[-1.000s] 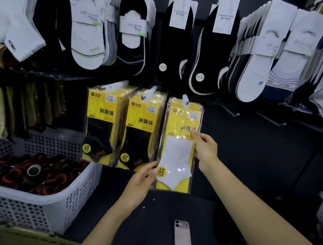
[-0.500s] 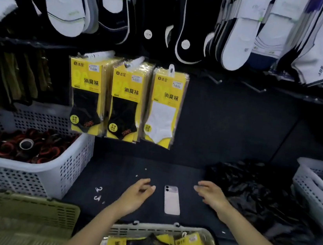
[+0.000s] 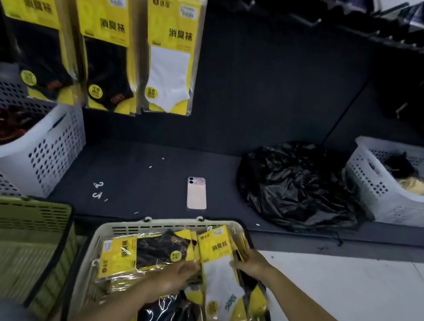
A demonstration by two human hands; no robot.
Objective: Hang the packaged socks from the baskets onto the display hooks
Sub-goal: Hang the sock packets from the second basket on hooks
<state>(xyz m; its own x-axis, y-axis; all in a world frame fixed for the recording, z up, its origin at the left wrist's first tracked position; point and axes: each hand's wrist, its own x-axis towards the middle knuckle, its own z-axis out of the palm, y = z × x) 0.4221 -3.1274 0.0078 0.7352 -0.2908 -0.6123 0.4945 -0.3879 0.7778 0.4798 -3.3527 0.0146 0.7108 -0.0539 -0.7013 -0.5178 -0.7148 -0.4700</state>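
A beige basket [image 3: 126,226] at the bottom middle holds several yellow sock packs. My right hand [image 3: 252,264] grips the right edge of a white-sock pack [image 3: 219,277] that stands at the basket's right side. My left hand [image 3: 177,274] lies on the packs beside it, fingers curled at that pack's left edge; whether it grips is unclear. Three stacks of packs hang on hooks at the upper left: black socks [image 3: 28,28], black socks [image 3: 105,44] and white socks [image 3: 172,55].
A pink phone [image 3: 197,193] lies on the dark shelf. A black plastic bag [image 3: 296,185] sits to its right. White baskets stand at the left [image 3: 45,149] and right [image 3: 378,198]. A green basket [image 3: 6,241] is at the lower left. Bare hooks [image 3: 304,20] stick out upper right.
Both hands came down from the hanging white-sock pack, passed over the shelf by the phone, and now reach into the beige basket. The view tilted downward.
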